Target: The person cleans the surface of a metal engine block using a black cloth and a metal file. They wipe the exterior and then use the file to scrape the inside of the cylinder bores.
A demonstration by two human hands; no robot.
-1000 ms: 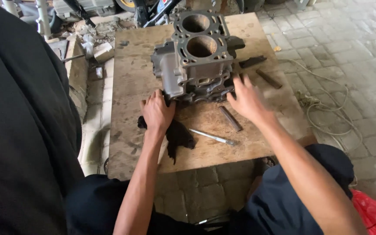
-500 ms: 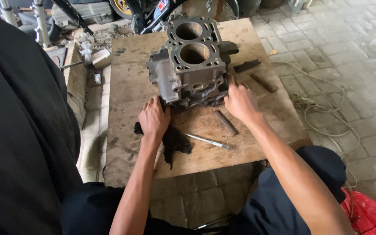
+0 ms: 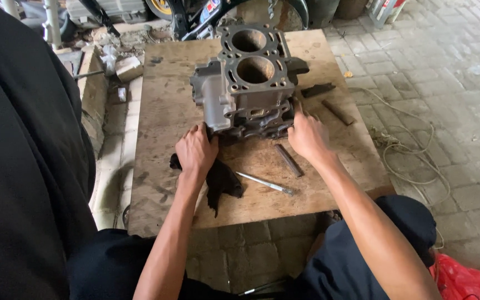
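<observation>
While I look down from the head view, I count one engine block point(image 3: 251, 89) with two round bores in its top face, one behind the other. It stands on one plywood board point(image 3: 162, 128), set toward the board's far half. Its long axis runs away from me, from the near edge toward the far edge, and the bores face up. The near end, with its ribbed lower casing, points at me.

Both hands are on that near end. My left hand point(image 3: 196, 151) lies at the near left corner of the block, fingers loosely curled with the tips against the casing; it also rests over one black rag point(image 3: 220, 180) that spreads toward me on the board. My right hand point(image 3: 306, 138) is at the near right corner, fingers a little spread, the tips touching the lower casing. I cannot tell whether either hand truly clamps the metal or only presses on it.

Loose on the board I count one thin silver rod point(image 3: 265, 183) just right of the rag, one short dark bar point(image 3: 289, 160) beside my right hand, another brown bar point(image 3: 338, 111) farther right, and one flat black piece point(image 3: 318, 89) near the block's right side.
</observation>
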